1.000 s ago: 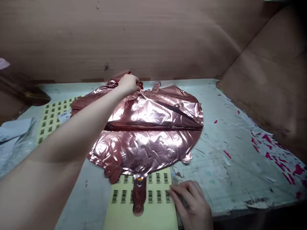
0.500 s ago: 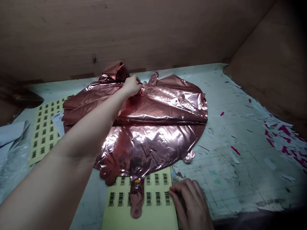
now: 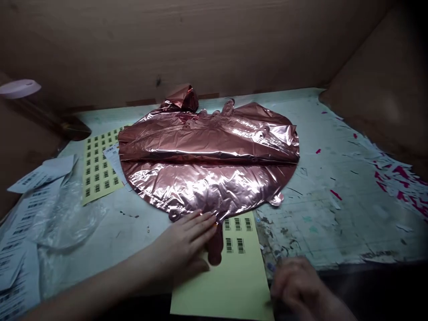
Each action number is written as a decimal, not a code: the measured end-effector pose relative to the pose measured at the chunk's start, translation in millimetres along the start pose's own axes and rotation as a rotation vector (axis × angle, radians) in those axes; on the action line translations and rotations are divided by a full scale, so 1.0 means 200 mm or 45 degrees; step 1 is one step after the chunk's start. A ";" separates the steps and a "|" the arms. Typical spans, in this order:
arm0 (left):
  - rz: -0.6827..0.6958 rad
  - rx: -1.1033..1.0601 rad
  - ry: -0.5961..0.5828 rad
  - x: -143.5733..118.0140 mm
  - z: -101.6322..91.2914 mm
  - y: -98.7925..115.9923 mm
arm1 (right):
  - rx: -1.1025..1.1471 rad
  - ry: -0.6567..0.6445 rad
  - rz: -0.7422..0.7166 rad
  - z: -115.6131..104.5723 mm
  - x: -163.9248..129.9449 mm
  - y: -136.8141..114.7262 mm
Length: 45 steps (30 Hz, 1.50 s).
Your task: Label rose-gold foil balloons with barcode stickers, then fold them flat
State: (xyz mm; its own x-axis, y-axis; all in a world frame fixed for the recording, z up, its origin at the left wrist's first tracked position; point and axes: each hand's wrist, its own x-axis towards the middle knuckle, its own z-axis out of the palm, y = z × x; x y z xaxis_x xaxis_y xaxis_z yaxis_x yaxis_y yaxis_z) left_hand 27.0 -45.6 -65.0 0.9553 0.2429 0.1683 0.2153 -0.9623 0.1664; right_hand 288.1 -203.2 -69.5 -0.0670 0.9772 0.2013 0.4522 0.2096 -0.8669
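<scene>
A rose-gold foil balloon (image 3: 209, 160), deflated and folded over itself along a crease, lies flat on the pale green work mat (image 3: 310, 214) in front of a cardboard wall (image 3: 200, 40); its short neck points toward the person, resting on a yellow label sheet (image 3: 234, 276) that carries small black barcode stickers, too small to read. The left hand (image 3: 187, 245) lies open and flat, fingers stretched, on that sheet, its fingertips touching the balloon's near edge just left of the neck; the right hand (image 3: 297, 285) is blurred near the sheet's right corner, and whether it is open or closed cannot be told. Left of the balloon lies a second barcode sheet (image 3: 98, 165), partly under it; further left sit clear plastic bags (image 3: 63, 218) and white barcode labels (image 3: 20, 223); right of the balloon, red scraps (image 3: 397, 171) dot the mat.
</scene>
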 end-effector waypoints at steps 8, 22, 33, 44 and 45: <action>-0.040 0.296 0.303 -0.01 0.14 0.14 | 0.541 -0.005 0.372 0.26 0.66 0.06; -0.029 0.122 0.255 0.01 0.06 0.07 | 0.086 0.124 0.260 0.36 0.70 0.14; -0.160 -0.109 -0.079 0.00 0.03 -0.06 | -0.234 0.279 0.130 0.27 0.68 0.12; 0.218 -0.037 -0.099 0.07 0.04 -0.10 | -0.539 0.142 -0.100 0.17 0.25 0.06; 0.324 0.017 -0.047 0.06 0.04 -0.11 | -0.561 0.177 -0.103 0.19 0.22 0.07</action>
State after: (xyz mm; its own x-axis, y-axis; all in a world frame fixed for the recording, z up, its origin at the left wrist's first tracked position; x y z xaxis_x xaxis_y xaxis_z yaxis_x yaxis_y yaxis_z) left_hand 34.7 -23.1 -74.5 0.9858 -0.0116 0.1678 -0.0305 -0.9934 0.1103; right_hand 258.2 -155.4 -90.2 -0.0117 0.9383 0.3455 0.7869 0.2219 -0.5759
